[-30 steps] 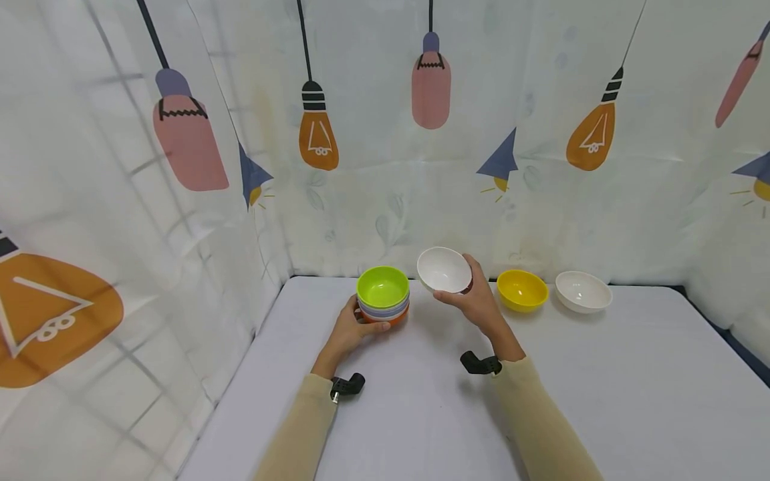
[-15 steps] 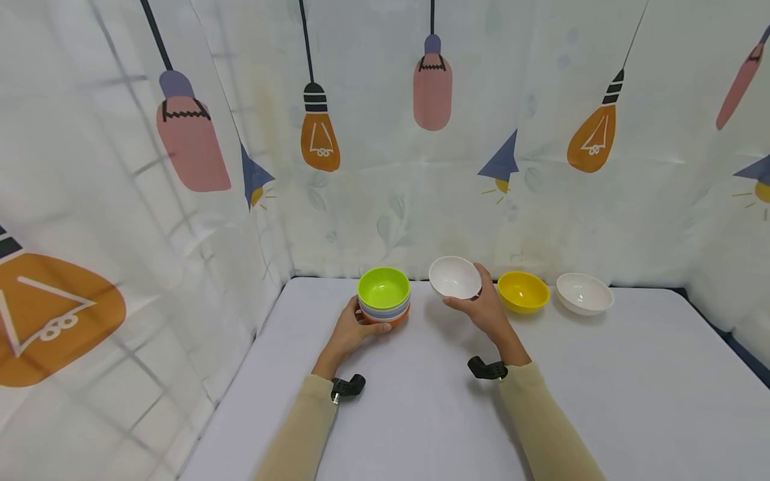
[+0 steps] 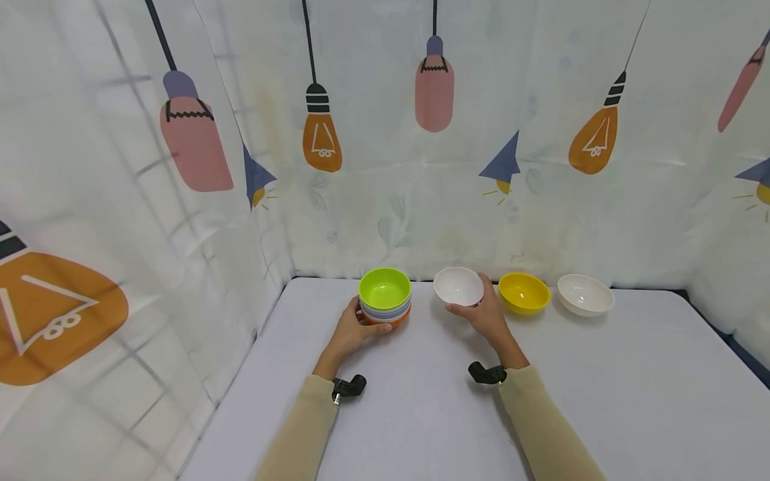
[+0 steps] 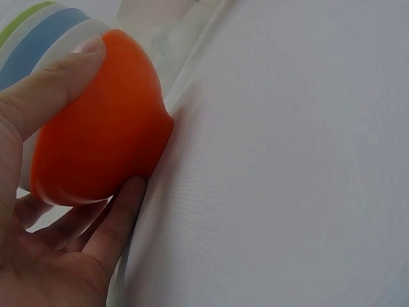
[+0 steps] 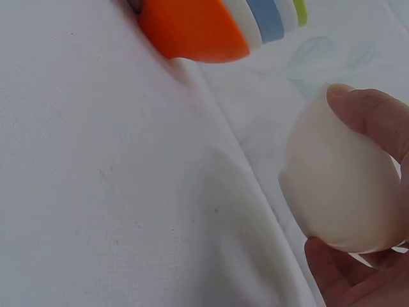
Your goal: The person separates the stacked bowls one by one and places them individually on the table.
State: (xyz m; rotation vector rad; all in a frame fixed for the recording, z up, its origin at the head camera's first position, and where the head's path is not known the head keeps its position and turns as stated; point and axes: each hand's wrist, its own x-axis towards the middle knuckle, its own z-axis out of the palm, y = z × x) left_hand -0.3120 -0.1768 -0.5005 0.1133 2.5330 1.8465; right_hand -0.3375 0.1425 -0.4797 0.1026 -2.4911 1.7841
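Note:
On the left, my left hand (image 3: pixel 355 332) grips a stack of nested bowls, its thumb along the side. The green bowl (image 3: pixel 385 288) is on top, with white and blue rims (image 4: pixel 54 32) showing below. At the bottom, an orange bowl (image 4: pixel 105 131) has its base at the tablecloth. My right hand (image 3: pixel 490 322) pinches a white bowl (image 3: pixel 458 286) between thumb and fingers, to the right of the stack. In the right wrist view this white bowl (image 5: pixel 339 176) is close over the table, apart from the stack.
A yellow bowl (image 3: pixel 525 292) stands just right of my right hand, with another white bowl (image 3: pixel 585 294) beside it. The table has a white cloth (image 3: pixel 421 401). A patterned curtain (image 3: pixel 373 200) hangs along the back edge and left side.
My right hand has moved the white bowl to the right and down, away from the stack and closer to the table. The left hand stays on the stack.

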